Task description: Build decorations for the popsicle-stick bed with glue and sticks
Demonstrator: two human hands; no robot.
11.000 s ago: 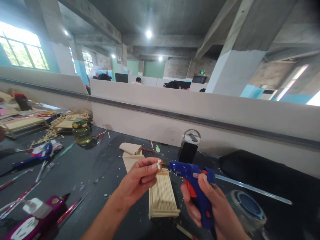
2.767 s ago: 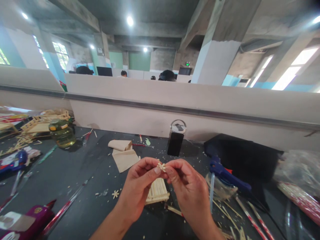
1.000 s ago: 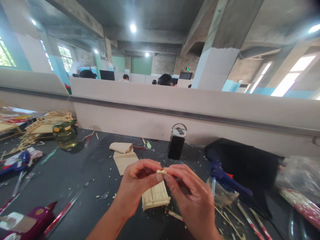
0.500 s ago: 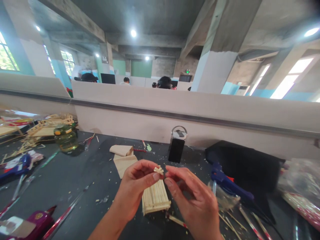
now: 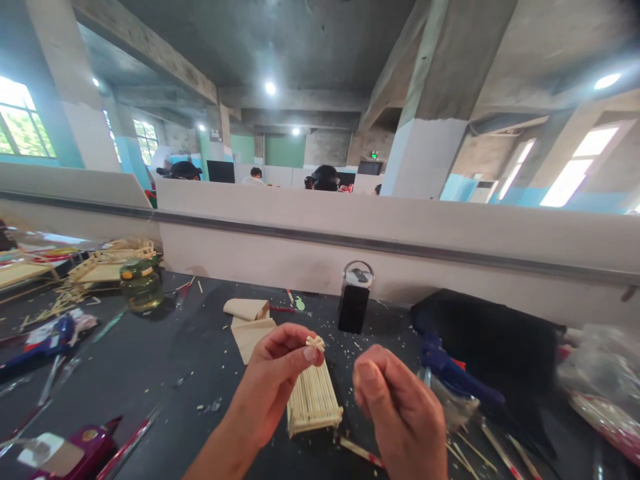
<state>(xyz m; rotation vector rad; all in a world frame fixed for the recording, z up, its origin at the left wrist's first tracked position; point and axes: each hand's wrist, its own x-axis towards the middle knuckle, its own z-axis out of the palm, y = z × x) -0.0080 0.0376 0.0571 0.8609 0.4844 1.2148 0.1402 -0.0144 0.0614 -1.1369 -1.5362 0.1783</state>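
Between the thumb and forefinger of my left hand is a small star-shaped cluster of short pale wooden sticks. Just below it, a panel of thin wooden sticks laid side by side, with a raised bar along its near edge, lies on the dark table. My right hand is to the right of the panel and apart from the cluster. Its thumb presses against curled fingers, and whatever they may hold is hidden. Near it lies a wooden stick with a red end.
A blue glue gun lies at right before a black cloth. Behind my hands are brown paper and a black-fronted device with a handle. At left are a jar of yellowish liquid and another blue glue gun.
My right hand has drawn away from the cluster to the right, and its fingers have curled closed. My left hand still holds the cluster. The view has tilted up slightly.
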